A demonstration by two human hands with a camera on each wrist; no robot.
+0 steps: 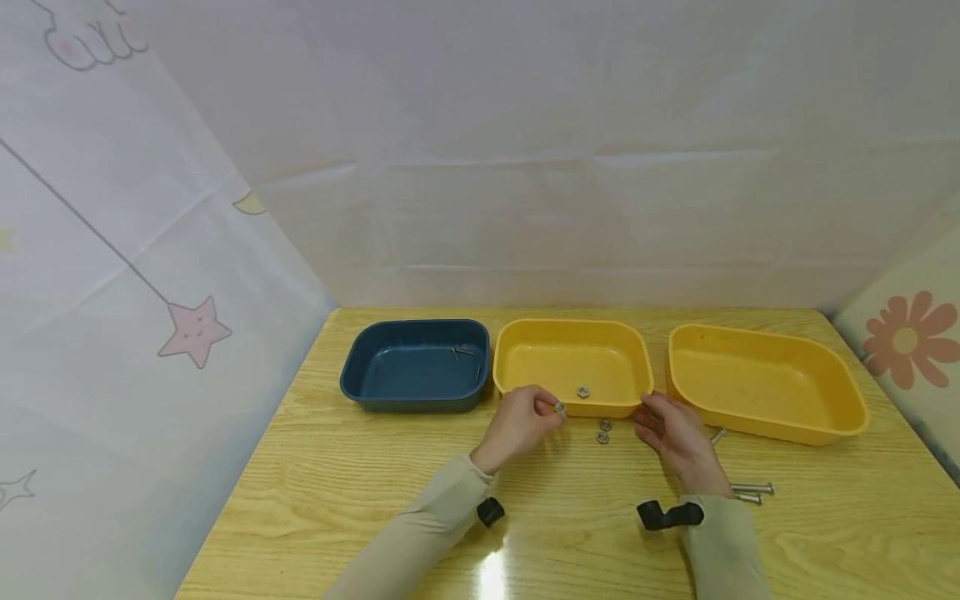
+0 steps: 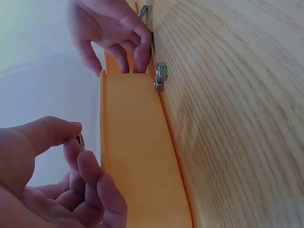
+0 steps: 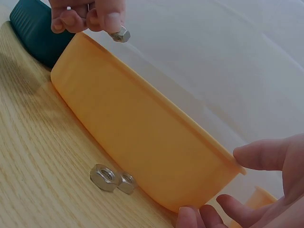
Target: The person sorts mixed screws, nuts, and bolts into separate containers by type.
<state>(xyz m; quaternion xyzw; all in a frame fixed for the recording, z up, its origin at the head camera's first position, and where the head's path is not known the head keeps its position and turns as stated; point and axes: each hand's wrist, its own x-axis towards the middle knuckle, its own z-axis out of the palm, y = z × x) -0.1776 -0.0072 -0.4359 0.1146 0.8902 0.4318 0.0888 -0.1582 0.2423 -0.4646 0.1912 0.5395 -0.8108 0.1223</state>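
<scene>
My left hand pinches a hex nut between thumb and forefinger, just over the front rim of the middle yellow tray. Inside that tray, near its front wall, lies another nut. My right hand holds the tray's front right corner, its thumb on the rim and its fingers low against the wall. Between the hands, two nuts lie close together on the table by the tray's front: a farther nut and a nearer nut.
A dark blue tray holding several small screws stands at the left. To the right is a larger yellow tray. Beside my right wrist lie two long bolts, and another bolt lies by the right tray.
</scene>
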